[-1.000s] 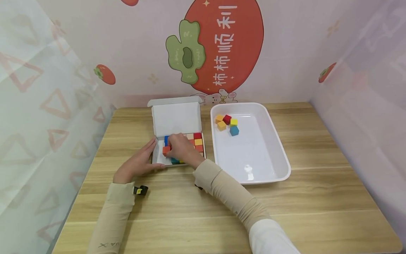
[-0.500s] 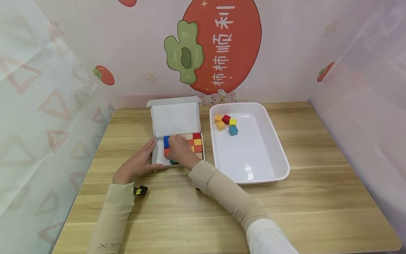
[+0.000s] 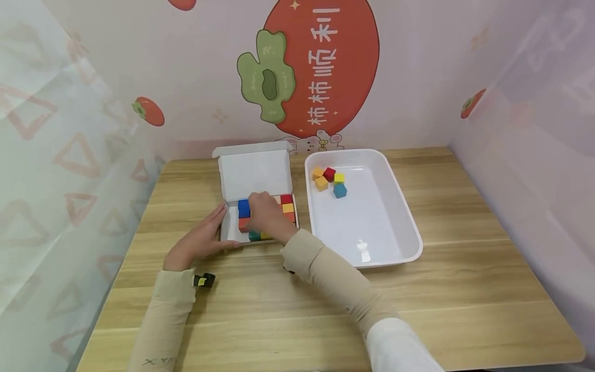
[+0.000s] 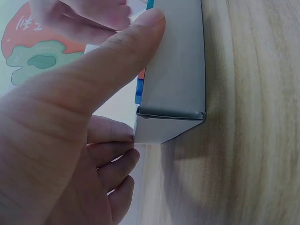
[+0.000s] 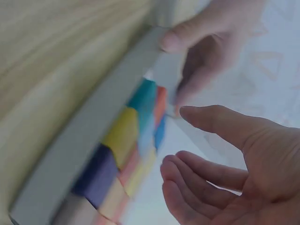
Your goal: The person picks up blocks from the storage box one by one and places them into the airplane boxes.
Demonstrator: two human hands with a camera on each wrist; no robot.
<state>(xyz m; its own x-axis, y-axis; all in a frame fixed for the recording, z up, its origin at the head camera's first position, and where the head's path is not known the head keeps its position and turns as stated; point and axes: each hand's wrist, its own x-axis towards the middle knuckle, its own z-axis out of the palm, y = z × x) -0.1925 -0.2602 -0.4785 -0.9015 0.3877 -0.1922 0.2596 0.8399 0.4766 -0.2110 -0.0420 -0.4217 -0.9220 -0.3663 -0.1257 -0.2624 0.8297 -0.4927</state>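
Observation:
A shallow white cardboard box (image 3: 232,227) lies with its lid (image 3: 255,173) raised at the back. Rows of coloured wooden cubes fill most of it, leaving a bare strip at its left end. My left hand (image 3: 197,243) rests at that end, thumb along the front wall, straight fingers against the side. Over the cubes is my right hand (image 3: 269,214), and in the right wrist view its thumb and fingers stand apart with nothing between them. Beside its fingertips sit an orange-red cube (image 3: 244,225) and a blue cube (image 3: 244,206). The hand hides the middle cubes.
Right of the box stands a white tray (image 3: 390,206) with several cubes at its back left, among them a red cube (image 3: 329,174) and a teal cube (image 3: 340,190). A patterned wall (image 3: 195,77) rises behind the wooden table (image 3: 465,289).
The orange-red cube pinched by my right hand has gone down into the box's left row. My fingers have let go of it and shifted slightly right. My left hand stays put.

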